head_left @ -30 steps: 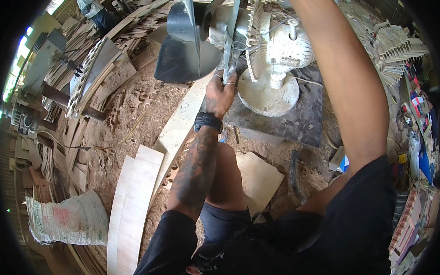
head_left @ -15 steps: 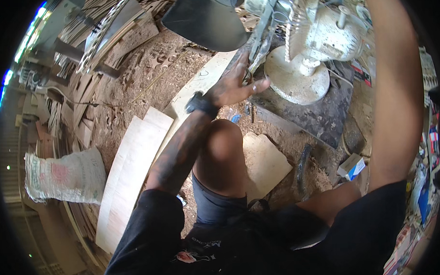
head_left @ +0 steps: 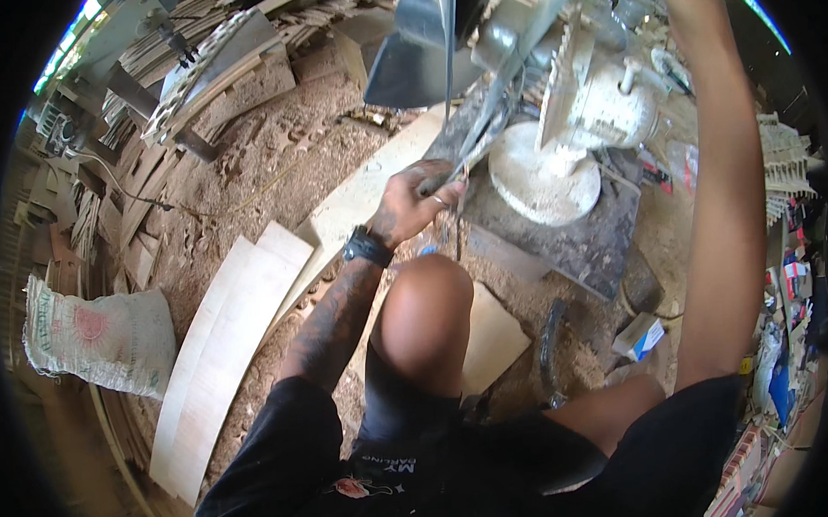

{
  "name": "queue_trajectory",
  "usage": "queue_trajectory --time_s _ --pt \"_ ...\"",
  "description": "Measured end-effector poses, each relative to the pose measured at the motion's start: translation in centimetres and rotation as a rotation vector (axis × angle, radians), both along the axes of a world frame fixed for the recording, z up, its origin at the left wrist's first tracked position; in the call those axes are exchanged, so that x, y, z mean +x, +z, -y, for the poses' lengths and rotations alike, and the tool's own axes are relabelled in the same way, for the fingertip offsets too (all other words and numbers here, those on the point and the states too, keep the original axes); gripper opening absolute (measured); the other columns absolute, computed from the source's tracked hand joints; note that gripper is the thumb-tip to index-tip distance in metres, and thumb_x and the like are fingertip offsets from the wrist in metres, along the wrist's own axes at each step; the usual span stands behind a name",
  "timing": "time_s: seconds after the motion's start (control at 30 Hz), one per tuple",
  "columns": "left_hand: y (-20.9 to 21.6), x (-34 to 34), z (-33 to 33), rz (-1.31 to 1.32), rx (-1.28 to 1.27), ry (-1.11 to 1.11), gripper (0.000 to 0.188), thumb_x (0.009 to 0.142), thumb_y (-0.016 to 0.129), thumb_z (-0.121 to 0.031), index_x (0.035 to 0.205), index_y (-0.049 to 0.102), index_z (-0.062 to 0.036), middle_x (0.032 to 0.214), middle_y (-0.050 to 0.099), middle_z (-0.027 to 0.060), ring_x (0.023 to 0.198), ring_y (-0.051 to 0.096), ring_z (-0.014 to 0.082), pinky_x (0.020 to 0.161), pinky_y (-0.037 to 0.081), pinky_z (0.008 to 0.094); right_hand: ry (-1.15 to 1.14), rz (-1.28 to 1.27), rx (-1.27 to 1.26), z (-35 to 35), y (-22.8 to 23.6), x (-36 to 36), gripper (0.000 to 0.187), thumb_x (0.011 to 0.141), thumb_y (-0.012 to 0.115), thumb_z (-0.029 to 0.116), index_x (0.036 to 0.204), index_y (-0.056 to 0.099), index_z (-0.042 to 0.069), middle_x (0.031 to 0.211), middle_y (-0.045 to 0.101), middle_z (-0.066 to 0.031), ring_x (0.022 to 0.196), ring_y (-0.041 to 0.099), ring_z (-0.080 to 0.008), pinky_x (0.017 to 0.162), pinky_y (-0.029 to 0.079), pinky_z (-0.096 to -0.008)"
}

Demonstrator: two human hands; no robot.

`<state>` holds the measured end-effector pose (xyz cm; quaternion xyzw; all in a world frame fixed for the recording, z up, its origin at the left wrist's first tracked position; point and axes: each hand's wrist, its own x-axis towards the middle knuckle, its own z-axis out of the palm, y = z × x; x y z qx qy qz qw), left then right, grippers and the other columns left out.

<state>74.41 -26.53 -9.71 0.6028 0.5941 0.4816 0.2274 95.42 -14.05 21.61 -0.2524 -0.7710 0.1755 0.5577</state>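
My left hand point(head_left: 416, 199), with a ring on a finger and a black watch on the wrist, is closed round the lower end of a long grey strip point(head_left: 516, 59). The strip slants up to the right and passes in front of a dusty white electric fan point(head_left: 614, 110). The fan stands on its round base point(head_left: 544, 186), on a dark speckled board point(head_left: 605, 238). My right arm point(head_left: 718, 202) reaches up past the fan's right side, and its hand lies beyond the top edge. Glossy dark curved panels point(head_left: 417, 71) hang above my left hand.
Pale plywood pieces point(head_left: 230, 347) and a long board point(head_left: 366, 183) lie on the shavings-covered floor. A stuffed white sack point(head_left: 102, 333) sits at the left. Near my right leg are a small blue-and-white box point(head_left: 640, 337) and a black curved piece point(head_left: 551, 349). Clutter lines the right edge.
My left hand, its fingers spread half a second ago, has closed on the grey strip and sits slightly lower. The view has shifted somewhat, and the dark panels appear at a different angle.
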Motion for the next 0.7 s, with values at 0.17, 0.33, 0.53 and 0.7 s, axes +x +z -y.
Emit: queue_trajectory --time_s 0.17,0.33,0.53,0.7 --pt "6.4 -2.8 -1.0 0.435 0.505 0.528 0.044 0.092 0.066 -0.023 0.128 0.054 -0.0014 0.123 0.059 0.0132 0.108 0.060 0.0244 0.099 0.044 0.0389 0.159 -0.150 0.113 -3.9 -0.7 -0.1 0.054 0.091 0.068 0.034 0.129 0.055 -0.001 0.112 0.065 -0.0119 0.103 0.060 -0.0153 0.091 0.044 -0.0285" --pt "16.7 -3.0 -3.7 -0.145 0.807 0.292 0.053 0.091 0.065 -0.027 0.135 0.050 -0.0024 0.134 0.053 0.0212 0.124 0.053 0.0323 0.101 0.044 0.0404 -0.011 -0.090 0.018 -4.1 -2.6 1.6 0.055 0.086 0.072 0.037 0.126 0.058 0.002 0.108 0.066 -0.0130 0.094 0.062 -0.0165 0.077 0.046 -0.0277" --pt "21.3 -4.5 -6.5 -0.331 0.751 -0.081 0.043 0.097 0.045 -0.024 0.132 0.054 -0.0004 0.134 0.055 0.0189 0.127 0.050 0.0282 0.107 0.037 0.0371 -0.025 -0.058 -0.055 -3.2 -4.9 3.8 0.048 0.087 0.071 0.033 0.123 0.060 0.003 0.105 0.067 -0.0133 0.098 0.061 -0.0163 0.078 0.047 -0.0292" --pt "11.0 -5.5 4.9 -0.708 -0.390 0.116 0.038 0.085 0.065 -0.041 0.084 0.075 -0.0047 0.081 0.070 0.0169 0.082 0.067 0.0318 0.090 0.049 0.0468 -0.021 -0.094 -0.124 -3.5 -5.4 6.9 0.042 0.091 0.067 0.027 0.123 0.059 0.001 0.112 0.066 -0.0092 0.102 0.061 -0.0151 0.084 0.046 -0.0277"
